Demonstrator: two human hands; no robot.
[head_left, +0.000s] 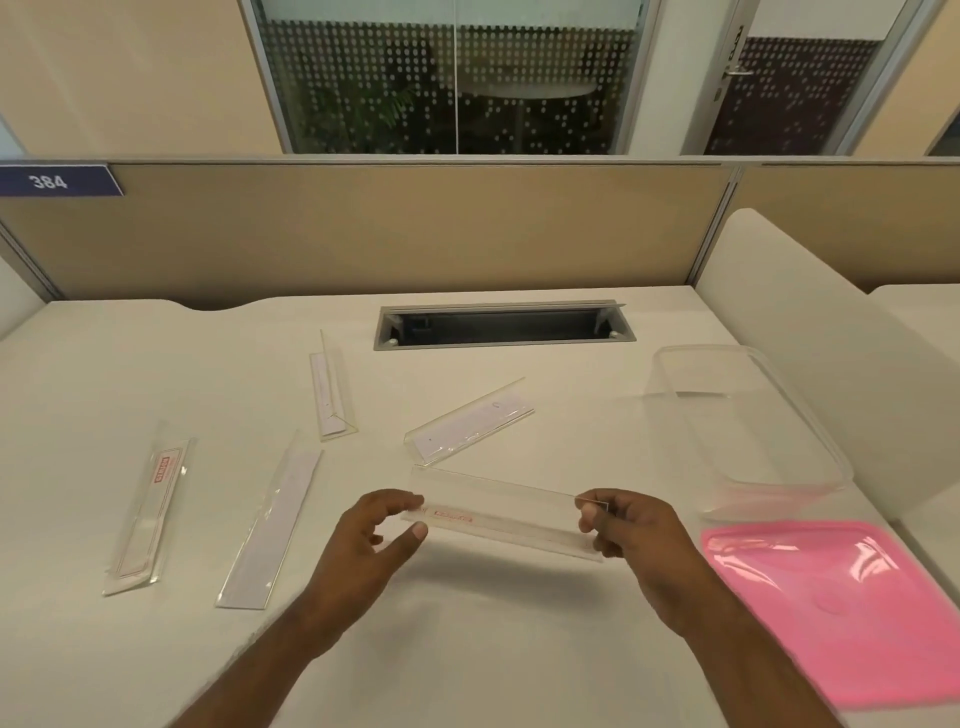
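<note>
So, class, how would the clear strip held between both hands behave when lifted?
Probably stiff: the clear strip spans straight between left hand and right hand without sagging. Likely light: pinches at its ends carry it.

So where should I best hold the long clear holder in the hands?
By its two short ends, from left and right, as the left hand and right hand pinch it. The holder is long, narrow and thin; end grips likely keep it level.

Desk (467, 649) lies free toward the body; clear holder (470, 421) ahead, tub (753, 426) and pink lid (821, 603) rightward.
</note>
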